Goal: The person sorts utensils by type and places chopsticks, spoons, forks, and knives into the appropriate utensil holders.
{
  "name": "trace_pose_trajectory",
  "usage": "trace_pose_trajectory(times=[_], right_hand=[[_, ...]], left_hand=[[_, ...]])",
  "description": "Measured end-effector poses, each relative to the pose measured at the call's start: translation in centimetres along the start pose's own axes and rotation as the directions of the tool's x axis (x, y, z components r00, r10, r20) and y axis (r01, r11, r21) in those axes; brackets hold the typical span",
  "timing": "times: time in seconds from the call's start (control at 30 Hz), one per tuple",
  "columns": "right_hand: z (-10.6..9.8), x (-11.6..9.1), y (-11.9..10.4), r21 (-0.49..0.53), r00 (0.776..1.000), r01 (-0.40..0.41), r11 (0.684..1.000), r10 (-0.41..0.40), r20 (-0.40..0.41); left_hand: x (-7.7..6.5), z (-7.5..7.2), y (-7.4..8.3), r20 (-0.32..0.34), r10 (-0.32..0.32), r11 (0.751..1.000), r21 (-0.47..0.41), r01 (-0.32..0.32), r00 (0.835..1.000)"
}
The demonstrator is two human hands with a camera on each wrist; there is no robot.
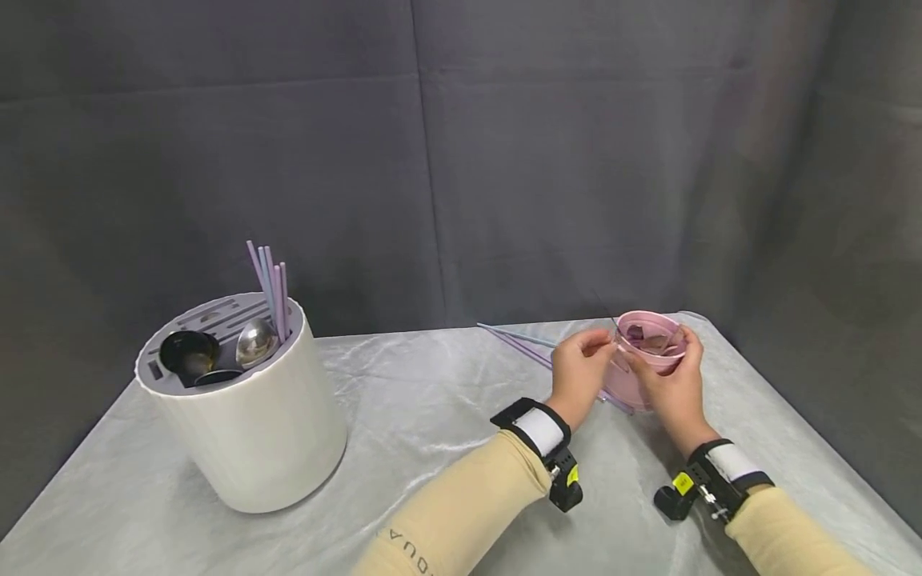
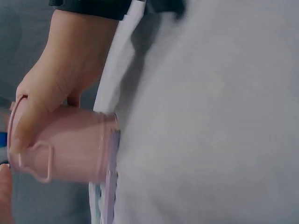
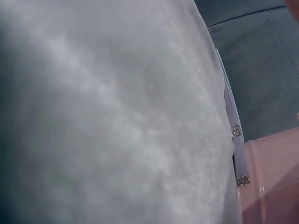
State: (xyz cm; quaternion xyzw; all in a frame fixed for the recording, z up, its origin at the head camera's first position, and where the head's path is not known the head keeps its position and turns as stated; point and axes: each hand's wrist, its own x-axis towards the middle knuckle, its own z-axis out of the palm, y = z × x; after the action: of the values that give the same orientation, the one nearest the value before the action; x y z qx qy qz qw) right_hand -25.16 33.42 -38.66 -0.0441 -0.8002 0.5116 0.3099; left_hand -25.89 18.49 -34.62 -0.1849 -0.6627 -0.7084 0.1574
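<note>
A pink bucket [image 1: 651,358] with a small side handle stands at the table's right. Inside are a dark purple item [image 1: 635,333] and brownish pieces [image 1: 655,345]. My right hand [image 1: 673,392] grips the bucket around its rim, its thumb on the near side, as the left wrist view also shows. My left hand [image 1: 582,370] is at the rim's left side, fingertips and thumb together, pinching a thin dark wire-like strand [image 1: 604,307] that points up. Purple and pale blue chopsticks [image 1: 520,346] with glittery ends lie on the table, running under my left hand to the bucket's base.
At the left stands a white cylindrical utensil holder [image 1: 252,444] with a grey slotted top. It holds several upright chopsticks [image 1: 277,292], a steel ladle [image 1: 256,342] and a black ladle [image 1: 189,352]. A pale cloth covers the table [image 1: 425,400]; a grey curtain [image 1: 504,160] hangs behind.
</note>
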Motion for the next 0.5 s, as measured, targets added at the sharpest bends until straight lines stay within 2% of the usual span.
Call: trace_pose_trajectory(times=[0.13, 0.3, 0.5], right_hand=[[-0.8, 0.3, 0.1, -0.029, 1.0, -0.012, 0.999, 0.012, 0.017], [-2.2, 0.9, 0.1, -0.053, 0.996, -0.028, 0.998, 0.033, 0.085], [-4.0, 1.1, -0.9, -0.111, 0.97, -0.113, 0.987, 0.134, 0.204]], left_hand=[[-0.7, -2.2, -0.1, 0.039, -0.007, 0.999, 0.032, 0.006, 0.999], [-0.9, -5.6, 0.4, 0.046, -0.033, 0.999, 0.039, 0.031, 0.998], [-0.6, -9.4, 1.5, 0.039, -0.064, 0.996, 0.058, 0.062, 0.997]])
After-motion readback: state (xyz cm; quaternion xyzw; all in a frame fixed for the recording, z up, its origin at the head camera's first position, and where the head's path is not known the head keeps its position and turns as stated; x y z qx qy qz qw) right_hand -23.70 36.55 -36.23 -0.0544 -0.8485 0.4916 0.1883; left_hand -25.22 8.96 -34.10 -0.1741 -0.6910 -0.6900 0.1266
